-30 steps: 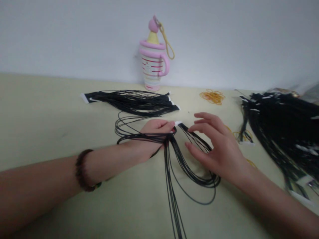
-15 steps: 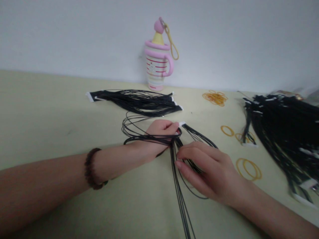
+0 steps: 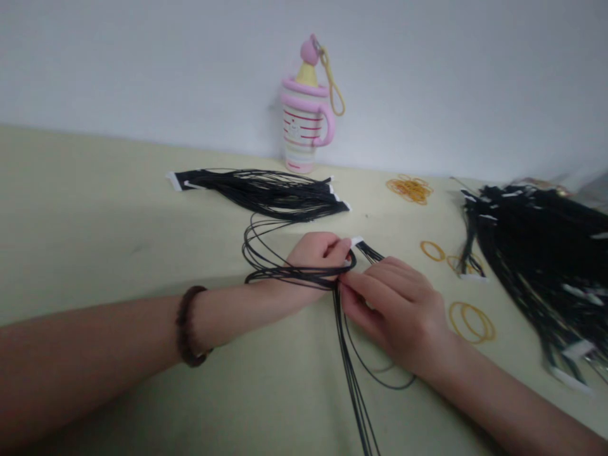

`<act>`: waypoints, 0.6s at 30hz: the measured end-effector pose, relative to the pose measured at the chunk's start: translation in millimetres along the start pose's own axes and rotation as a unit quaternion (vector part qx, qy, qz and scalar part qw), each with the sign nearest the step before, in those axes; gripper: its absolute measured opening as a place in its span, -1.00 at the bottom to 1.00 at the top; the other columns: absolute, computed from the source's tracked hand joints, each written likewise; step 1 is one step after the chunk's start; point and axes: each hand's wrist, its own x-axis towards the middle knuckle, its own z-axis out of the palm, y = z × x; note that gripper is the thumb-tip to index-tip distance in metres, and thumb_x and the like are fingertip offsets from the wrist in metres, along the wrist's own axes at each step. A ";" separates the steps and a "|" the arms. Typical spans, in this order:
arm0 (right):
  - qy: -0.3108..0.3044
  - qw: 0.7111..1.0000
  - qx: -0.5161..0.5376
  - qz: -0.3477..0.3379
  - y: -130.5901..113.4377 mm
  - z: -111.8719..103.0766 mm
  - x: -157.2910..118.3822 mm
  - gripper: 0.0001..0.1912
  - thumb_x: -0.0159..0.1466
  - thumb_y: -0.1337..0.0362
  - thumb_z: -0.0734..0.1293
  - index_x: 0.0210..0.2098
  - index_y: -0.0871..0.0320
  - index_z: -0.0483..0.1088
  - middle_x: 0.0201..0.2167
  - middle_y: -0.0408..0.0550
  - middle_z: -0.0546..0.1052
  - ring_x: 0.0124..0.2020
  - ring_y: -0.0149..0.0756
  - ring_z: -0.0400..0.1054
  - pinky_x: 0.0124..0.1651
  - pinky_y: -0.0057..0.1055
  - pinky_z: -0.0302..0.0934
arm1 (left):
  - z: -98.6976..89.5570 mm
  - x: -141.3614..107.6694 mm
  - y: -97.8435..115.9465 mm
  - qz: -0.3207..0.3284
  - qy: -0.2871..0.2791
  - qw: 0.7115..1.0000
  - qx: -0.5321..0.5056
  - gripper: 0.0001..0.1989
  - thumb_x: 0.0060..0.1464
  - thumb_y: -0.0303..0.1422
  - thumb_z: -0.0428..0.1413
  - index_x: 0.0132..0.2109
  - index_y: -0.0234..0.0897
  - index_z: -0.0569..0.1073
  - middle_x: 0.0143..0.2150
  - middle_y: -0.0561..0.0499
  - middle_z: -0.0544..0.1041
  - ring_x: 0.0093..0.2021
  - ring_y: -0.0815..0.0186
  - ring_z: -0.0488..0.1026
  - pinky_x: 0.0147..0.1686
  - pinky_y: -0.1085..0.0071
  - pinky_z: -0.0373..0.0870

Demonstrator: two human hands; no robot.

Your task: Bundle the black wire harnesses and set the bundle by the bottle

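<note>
My left hand (image 3: 316, 256) is closed around a bundle of thin black cables (image 3: 350, 354), near a white connector (image 3: 356, 242) by its thumb. Loops of these cables wrap over the back of the hand and wrist and bulge out to the left. Close beside it, my right hand (image 3: 396, 304) pinches the same cables with thumb and forefinger just below the left hand's fingers. The loose cable ends hang down toward the front of the table. What lies inside the left palm is hidden.
Behind my hands lies a sorted bunch of black cables (image 3: 270, 190) with white connectors. A pink striped cup (image 3: 303, 130) stands against the wall. Rubber bands (image 3: 411, 189) sit at the right, with more loose bands (image 3: 470, 323) nearer. A big cable pile (image 3: 546, 247) fills the right side.
My right hand has moved up and closed its fingertips on the cables beside the left hand. The left hand has shifted slightly right, still gripping the bundle.
</note>
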 end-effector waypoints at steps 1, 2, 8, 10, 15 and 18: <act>-0.002 1.000 -0.021 -0.015 0.1 -0.7 0.4 -0.89 0.19 0.43 0.29 -0.46 0.28 0.43 -0.62 -0.10 0.39 -0.54 -0.40 0.23 -0.41 -0.38 0.15 | 0.5 -0.1 0.4 0.001 0.003 1.000 0.006 -0.67 0.13 -0.27 -0.09 -0.54 -0.33 0.26 -0.56 0.10 0.22 -0.51 0.45 0.13 -0.53 0.49 0.06; -0.004 0.999 -0.037 -0.028 0.3 -1.2 0.5 -0.88 0.18 0.44 0.30 -0.49 0.27 0.43 -0.63 -0.12 0.37 -0.55 -0.40 0.21 -0.42 -0.37 0.14 | 1.2 -0.3 0.8 0.006 0.005 1.000 0.008 -0.67 0.12 -0.28 -0.08 -0.56 -0.33 0.24 -0.58 0.11 0.21 -0.52 0.46 0.12 -0.54 0.50 0.05; 0.039 0.999 0.024 -0.016 3.2 4.1 -3.8 -0.93 0.12 0.45 0.33 -0.49 0.23 0.40 -0.55 -0.12 0.41 -0.47 -0.39 0.25 -0.33 -0.34 0.17 | 4.9 -2.2 3.0 0.009 -0.005 1.000 0.001 -0.66 0.11 -0.24 -0.05 -0.55 -0.34 0.28 -0.59 0.12 0.22 -0.53 0.46 0.12 -0.56 0.52 0.04; 0.057 0.995 0.083 0.002 2.2 7.1 -2.6 -0.94 0.09 0.47 0.33 -0.47 0.21 0.39 -0.49 -0.11 0.39 -0.42 -0.39 0.26 -0.32 -0.37 0.18 | 5.1 -3.1 4.8 -0.015 -0.019 1.000 -0.015 -0.67 0.10 -0.24 -0.06 -0.55 -0.34 0.29 -0.59 0.10 0.24 -0.53 0.44 0.15 -0.56 0.51 0.05; 0.005 0.965 0.249 0.085 -12.0 -3.4 8.4 -0.85 0.01 0.55 0.29 -0.46 0.21 0.32 -0.42 -0.11 0.30 -0.34 -0.41 0.25 -0.27 -0.44 0.23 | 2.7 -3.9 7.5 -0.033 -0.042 0.997 -0.063 -0.71 0.04 -0.25 -0.04 -0.54 -0.34 0.29 -0.58 0.08 0.23 -0.50 0.41 0.17 -0.55 0.50 0.06; -0.038 0.942 0.298 0.150 -16.7 -23.8 12.6 -0.88 0.11 0.51 0.24 -0.42 0.18 0.27 -0.39 -0.09 0.33 -0.31 -0.39 0.27 -0.22 -0.42 0.25 | 0.2 -3.7 8.7 -0.040 -0.029 0.997 -0.067 -0.68 0.05 -0.21 -0.05 -0.55 -0.32 0.26 -0.60 0.10 0.17 -0.54 0.43 0.10 -0.57 0.49 0.01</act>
